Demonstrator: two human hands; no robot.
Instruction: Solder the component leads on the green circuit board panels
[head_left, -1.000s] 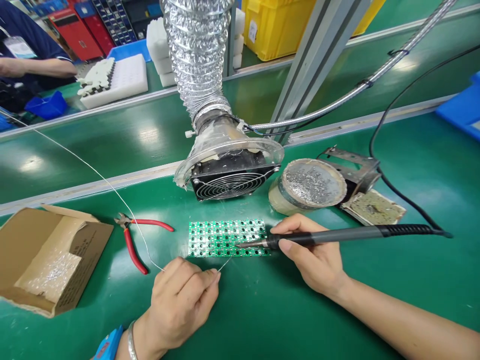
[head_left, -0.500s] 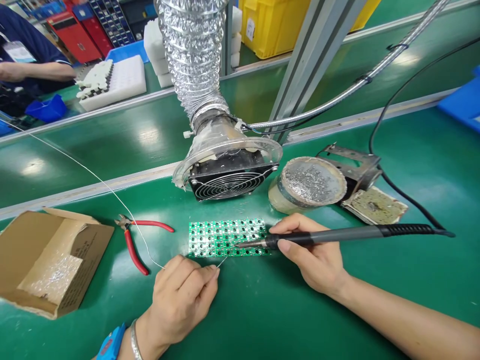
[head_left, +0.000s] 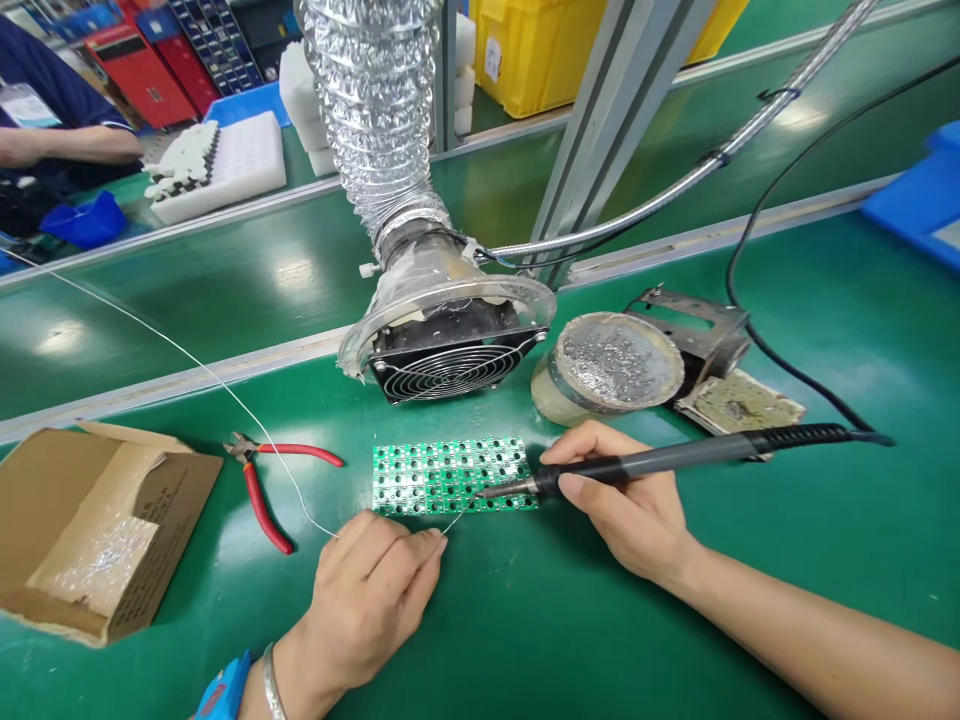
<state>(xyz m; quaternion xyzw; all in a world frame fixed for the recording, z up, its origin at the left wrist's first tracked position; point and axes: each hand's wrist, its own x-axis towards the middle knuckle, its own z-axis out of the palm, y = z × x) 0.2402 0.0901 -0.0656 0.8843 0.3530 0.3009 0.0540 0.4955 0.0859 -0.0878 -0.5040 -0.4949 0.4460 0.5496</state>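
A green circuit board panel (head_left: 442, 475) lies flat on the green bench. My right hand (head_left: 630, 510) is closed round a black soldering iron (head_left: 675, 458), its tip resting on the panel's lower right part. My left hand (head_left: 371, 595) pinches a thin solder wire (head_left: 187, 355), whose free end reaches up to the iron's tip at the panel's front edge. The wire runs off to the far left.
A fume fan (head_left: 450, 360) on a foil duct (head_left: 375, 110) stands just behind the panel. To its right sit a tin of solder dross (head_left: 611, 365) and an iron stand (head_left: 697, 335). Red cutters (head_left: 262, 485) and an open cardboard box (head_left: 90, 530) lie left. Another person's arm (head_left: 67, 145) is far left.
The iron's handle has tilted up at its cord end while the tip stays on the panel. My left hand has shifted slightly right with the wire. The camera has drifted a little.
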